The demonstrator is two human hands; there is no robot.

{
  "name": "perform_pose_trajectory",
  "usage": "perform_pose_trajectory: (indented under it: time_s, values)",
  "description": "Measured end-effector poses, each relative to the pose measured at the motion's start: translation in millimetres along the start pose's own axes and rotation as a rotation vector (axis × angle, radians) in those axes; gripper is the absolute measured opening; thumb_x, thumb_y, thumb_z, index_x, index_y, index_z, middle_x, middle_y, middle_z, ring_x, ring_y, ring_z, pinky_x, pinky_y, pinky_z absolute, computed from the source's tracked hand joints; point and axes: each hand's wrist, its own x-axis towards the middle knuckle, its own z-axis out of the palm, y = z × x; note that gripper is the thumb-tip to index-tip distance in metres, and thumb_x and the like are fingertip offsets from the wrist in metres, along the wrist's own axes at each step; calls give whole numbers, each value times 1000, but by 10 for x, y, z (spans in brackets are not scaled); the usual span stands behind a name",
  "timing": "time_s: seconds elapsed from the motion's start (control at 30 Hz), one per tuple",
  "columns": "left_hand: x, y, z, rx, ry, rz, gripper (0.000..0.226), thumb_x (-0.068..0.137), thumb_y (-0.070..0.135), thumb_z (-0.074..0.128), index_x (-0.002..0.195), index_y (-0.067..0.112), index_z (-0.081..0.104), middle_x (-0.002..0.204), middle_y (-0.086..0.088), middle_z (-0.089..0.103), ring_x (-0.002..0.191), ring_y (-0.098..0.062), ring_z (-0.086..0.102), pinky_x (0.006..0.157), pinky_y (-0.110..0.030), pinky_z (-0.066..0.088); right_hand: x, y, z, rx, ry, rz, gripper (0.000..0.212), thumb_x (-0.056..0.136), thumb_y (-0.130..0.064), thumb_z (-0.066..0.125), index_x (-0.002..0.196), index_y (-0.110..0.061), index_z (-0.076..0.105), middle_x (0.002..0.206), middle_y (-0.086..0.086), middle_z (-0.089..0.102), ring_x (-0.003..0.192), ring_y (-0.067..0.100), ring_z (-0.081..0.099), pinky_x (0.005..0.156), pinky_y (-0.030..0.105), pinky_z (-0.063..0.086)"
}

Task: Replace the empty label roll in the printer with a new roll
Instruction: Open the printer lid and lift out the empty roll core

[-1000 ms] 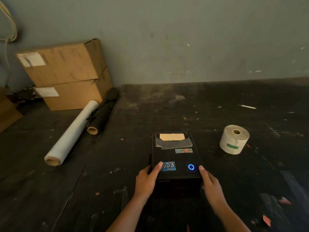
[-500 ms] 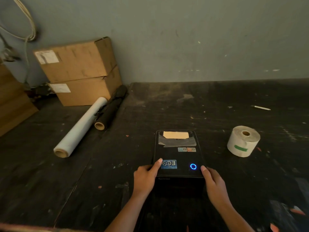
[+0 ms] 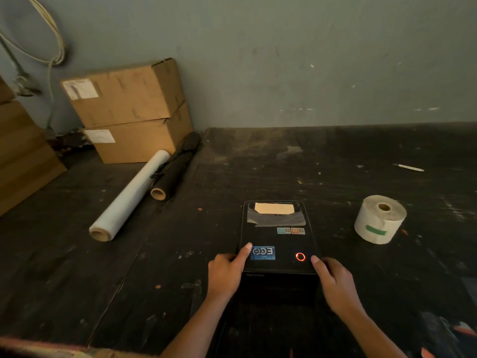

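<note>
A black label printer (image 3: 277, 239) sits on the dark table in front of me, lid down, with a ring light (image 3: 300, 256) glowing red near its front right corner. My left hand (image 3: 228, 272) grips the printer's front left side, thumb on the lid beside a blue sticker. At the front right side my right hand (image 3: 333, 282) holds the printer, a fingertip touching the lid edge. A new white label roll (image 3: 379, 219) with a green tape strip lies to the right of the printer, apart from both hands.
Two stacked cardboard boxes (image 3: 129, 109) stand at the back left against the wall. A white film roll (image 3: 129, 196) and a black roll (image 3: 175, 169) lie in front of them. More boxes (image 3: 23, 156) sit at the far left edge. Cables (image 3: 49, 29) hang on the wall.
The printer's ring light has turned from blue to red. Both hands have stayed on the printer's front corners. The view has shifted left slightly.
</note>
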Motion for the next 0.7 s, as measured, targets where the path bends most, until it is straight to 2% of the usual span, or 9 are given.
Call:
perform_pose_trajectory:
  time_s: [0.1,0.2,0.23,0.33,0.43,0.47,0.57,0.7]
  values:
    - [-7,24,-6,-9,-3,7,50,77,67,58,82,20,73,85,7,73,86,-5,66,71,-17,46,-2,10,-18,-14,-13,7,13,90,-49,49,85,-37,48,87,-8,61,80,5,60,63,20,41]
    - [-10,29,-8,1,-3,5,56,78,68,57,91,16,73,92,4,73,93,-10,65,84,-26,50,-11,9,-20,-9,-16,8,17,90,-50,48,85,-34,51,88,-5,63,80,6,61,64,21,42]
    - [-13,29,-6,-5,1,0,56,77,68,57,92,16,73,92,4,72,93,-10,64,84,-25,49,-18,1,-15,-1,-14,13,17,90,-50,48,84,-34,50,88,-6,62,80,6,60,64,20,41]
    - [-31,39,13,-18,23,-20,58,76,69,58,93,15,73,89,6,71,86,-5,63,69,-16,44,-42,-32,-1,18,6,35,17,90,-50,49,80,-36,49,86,-9,61,78,4,59,62,19,39]
    - [-27,49,42,1,22,-54,62,76,71,56,95,14,72,94,1,71,97,-14,62,83,-28,49,-65,-89,-5,25,18,60,17,90,-50,49,78,-37,46,83,-13,57,76,3,56,61,19,38]
    - [-23,56,44,13,15,-60,62,77,71,55,95,15,72,94,1,70,97,-14,61,83,-28,49,-73,-103,-9,18,22,68,18,90,-50,48,78,-37,45,83,-14,54,75,3,55,60,20,39]
    - [-23,75,38,63,-12,-60,57,78,72,51,85,18,70,87,6,69,78,-2,61,59,-14,41,-95,-155,-12,-7,23,98,19,90,-51,46,77,-38,42,81,-17,50,73,7,56,56,27,46]
    - [26,155,29,133,-27,-100,69,77,77,46,95,14,67,99,-2,65,81,-8,59,56,-20,39,-89,-258,-30,44,35,121,19,90,-52,44,78,-38,43,81,-17,49,72,3,52,57,25,44]
